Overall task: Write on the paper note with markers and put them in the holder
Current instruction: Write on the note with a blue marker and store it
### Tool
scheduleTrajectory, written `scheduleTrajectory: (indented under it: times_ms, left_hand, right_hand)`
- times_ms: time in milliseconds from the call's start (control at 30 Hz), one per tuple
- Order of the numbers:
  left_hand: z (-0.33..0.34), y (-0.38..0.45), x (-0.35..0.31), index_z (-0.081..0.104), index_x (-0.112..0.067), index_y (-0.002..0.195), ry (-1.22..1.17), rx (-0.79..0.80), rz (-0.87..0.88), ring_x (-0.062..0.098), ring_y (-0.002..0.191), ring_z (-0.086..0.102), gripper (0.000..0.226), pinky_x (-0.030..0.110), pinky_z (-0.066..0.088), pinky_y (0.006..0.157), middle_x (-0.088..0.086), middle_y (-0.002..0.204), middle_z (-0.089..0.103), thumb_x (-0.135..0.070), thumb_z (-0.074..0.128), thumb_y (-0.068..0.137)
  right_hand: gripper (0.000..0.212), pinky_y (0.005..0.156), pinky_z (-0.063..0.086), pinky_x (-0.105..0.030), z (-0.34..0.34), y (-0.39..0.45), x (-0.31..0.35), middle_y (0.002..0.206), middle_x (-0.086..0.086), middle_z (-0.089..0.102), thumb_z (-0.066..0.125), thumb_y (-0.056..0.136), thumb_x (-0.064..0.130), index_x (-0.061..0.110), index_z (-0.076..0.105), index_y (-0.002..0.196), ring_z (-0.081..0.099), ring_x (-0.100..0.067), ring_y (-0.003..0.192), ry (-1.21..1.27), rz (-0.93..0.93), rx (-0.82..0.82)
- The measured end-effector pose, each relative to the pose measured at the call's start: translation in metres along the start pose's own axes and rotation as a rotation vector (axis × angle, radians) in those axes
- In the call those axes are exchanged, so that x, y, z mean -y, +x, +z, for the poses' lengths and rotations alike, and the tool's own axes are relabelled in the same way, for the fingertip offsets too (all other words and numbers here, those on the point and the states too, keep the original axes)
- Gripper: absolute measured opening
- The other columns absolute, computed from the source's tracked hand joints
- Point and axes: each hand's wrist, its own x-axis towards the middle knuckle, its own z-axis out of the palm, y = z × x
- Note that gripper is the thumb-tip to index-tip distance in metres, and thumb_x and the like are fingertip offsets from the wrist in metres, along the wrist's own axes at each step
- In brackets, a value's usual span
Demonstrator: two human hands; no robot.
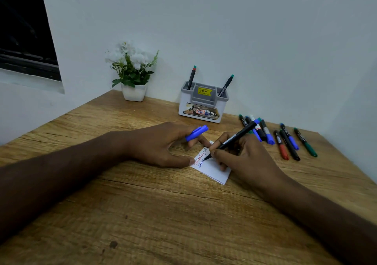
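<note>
Marker [232, 139] gripped by right hand [242, 154].

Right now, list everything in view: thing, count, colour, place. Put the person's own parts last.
Wooden table: one, brown, fills the foreground.
White paper note: one, with red and blue writing, table centre, under both hands.
Grey-and-white plastic holder: one, at the back by the wall.
Markers standing in the holder: two, black with green ends.
Loose capped markers: about nine, with blue, red, black and green caps, on the table right of the holder.
White-flowered plant in a white pot: one, back left corner.
Dark window: one, upper left.
Blue marker cap: one, in the left hand's grip.
Uncapped black-bodied marker: one, tip on the note.
Left hand: steadies the note.
Right hand: writing.
</note>
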Motion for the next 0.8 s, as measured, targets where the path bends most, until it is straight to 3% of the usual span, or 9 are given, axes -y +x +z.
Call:
scheduleTrajectory:
  times_ms: [167,433,667,800]
  left_hand:
    - [-0.0005,0.0003,-0.0008,0.06,-0.021,0.111,0.009,0.004,-0.017,0.003,0.119,0.058,0.027,0.04,0.049,0.104,-0.028,0.126,0.06,-0.039,0.075,0.097]
    - [-0.0005,-0.0001,0.0001,0.053,-0.034,0.101,0.039,0.024,-0.05,0.012,0.114,0.059,0.025,0.047,0.05,0.1,-0.009,0.122,0.064,-0.051,0.069,0.094]
    - [0.0004,-0.0005,0.0022,0.059,-0.025,0.117,0.043,0.018,-0.068,0.012,0.113,0.059,0.036,0.045,0.049,0.1,-0.013,0.117,0.063,-0.051,0.07,0.095]
    - [0.0012,-0.001,0.001,0.056,-0.029,0.106,0.027,0.013,-0.037,0.007,0.11,0.059,0.023,0.042,0.05,0.099,-0.028,0.11,0.058,-0.04,0.074,0.096]
  right_hand:
    - [0.007,0.067,0.056,-0.028,0.0,0.0008,-0.0008,0.078,-0.001,0.078,0.075,0.092,0.01,0.016,0.078,0.092,0.069,-0.009,0.064,0.003,0.009,-0.02]
    - [0.006,0.069,0.057,-0.031,-0.0005,0.0024,-0.0026,0.081,-0.004,0.078,0.075,0.093,0.011,0.016,0.078,0.094,0.069,-0.01,0.066,0.006,0.01,-0.032]
    - [0.005,0.066,0.056,-0.027,0.0004,0.0033,-0.0033,0.08,0.0,0.078,0.075,0.094,0.015,0.019,0.079,0.094,0.068,-0.007,0.065,-0.034,-0.002,-0.041]
    - [0.004,0.068,0.057,-0.033,0.0,0.0031,-0.0042,0.086,-0.004,0.078,0.076,0.092,0.019,0.021,0.079,0.092,0.066,-0.008,0.069,-0.027,0.015,-0.065]
